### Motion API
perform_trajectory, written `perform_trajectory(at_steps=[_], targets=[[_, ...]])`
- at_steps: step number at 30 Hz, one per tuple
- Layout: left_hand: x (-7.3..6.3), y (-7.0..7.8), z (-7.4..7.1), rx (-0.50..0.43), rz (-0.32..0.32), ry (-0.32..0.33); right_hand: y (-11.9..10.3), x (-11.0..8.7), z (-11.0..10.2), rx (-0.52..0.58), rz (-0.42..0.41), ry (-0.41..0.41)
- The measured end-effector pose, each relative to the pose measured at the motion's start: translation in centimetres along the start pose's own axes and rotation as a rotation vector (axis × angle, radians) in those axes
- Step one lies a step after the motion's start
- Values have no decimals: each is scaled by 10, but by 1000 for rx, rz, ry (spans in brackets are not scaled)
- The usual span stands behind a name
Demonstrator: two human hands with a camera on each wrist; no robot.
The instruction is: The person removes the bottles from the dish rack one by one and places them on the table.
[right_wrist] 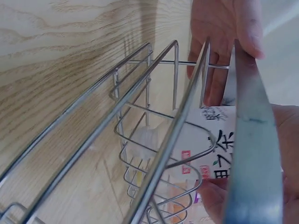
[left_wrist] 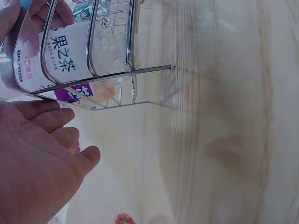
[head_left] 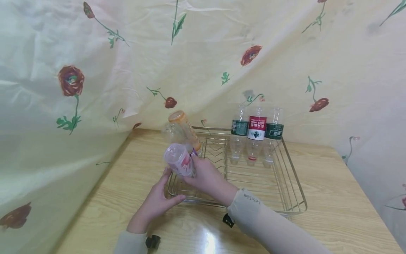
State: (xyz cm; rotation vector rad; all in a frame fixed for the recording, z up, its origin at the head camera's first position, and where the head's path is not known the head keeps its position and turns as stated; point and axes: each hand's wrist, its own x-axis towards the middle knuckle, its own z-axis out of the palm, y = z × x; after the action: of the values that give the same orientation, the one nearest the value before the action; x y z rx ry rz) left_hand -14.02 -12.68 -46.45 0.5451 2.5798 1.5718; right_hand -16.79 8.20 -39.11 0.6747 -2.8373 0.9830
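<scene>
My right hand point(head_left: 209, 180) grips a plastic drink bottle point(head_left: 179, 160) with a white and pink label over the left front corner of a metal wire dish rack point(head_left: 295, 176). The bottle is tilted, its base toward the head camera; the left wrist view shows its printed label point(left_wrist: 63, 53) behind the rack's bars. Outside that corner is my left hand point(head_left: 157, 203), thumb spread along the front rim and fingers by the left side. Behind the held bottle stand an orange-labelled bottle point(head_left: 187, 128) and a clear bottle point(head_left: 173, 133); a purple-labelled one point(head_left: 192, 152) is mostly hidden.
Three bottles stand upside down at the rack's back right: two with green labels point(head_left: 239, 127) point(head_left: 274, 130) around one with a red label point(head_left: 257, 123). The rack rests on a wooden table point(head_left: 333, 190). A flowered cloth point(head_left: 196, 70) hangs behind and at the left.
</scene>
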Motion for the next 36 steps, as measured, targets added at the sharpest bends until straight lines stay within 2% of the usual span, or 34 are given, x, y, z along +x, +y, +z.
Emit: perform_trajectory(at_steps=[6,12,21,36], targets=[[2,0,0,-16,44,5,-4,-2,0,-12,-8,-28],[2,-1,1,-15,63,11,-5,-4,-2,-33,-37,-1],[1,-1,1,-10,52,11,-11,-8,-9,-49,-43,10],[-1,0,2,30,-14,19,-14,-26,-33,59,-71,82]])
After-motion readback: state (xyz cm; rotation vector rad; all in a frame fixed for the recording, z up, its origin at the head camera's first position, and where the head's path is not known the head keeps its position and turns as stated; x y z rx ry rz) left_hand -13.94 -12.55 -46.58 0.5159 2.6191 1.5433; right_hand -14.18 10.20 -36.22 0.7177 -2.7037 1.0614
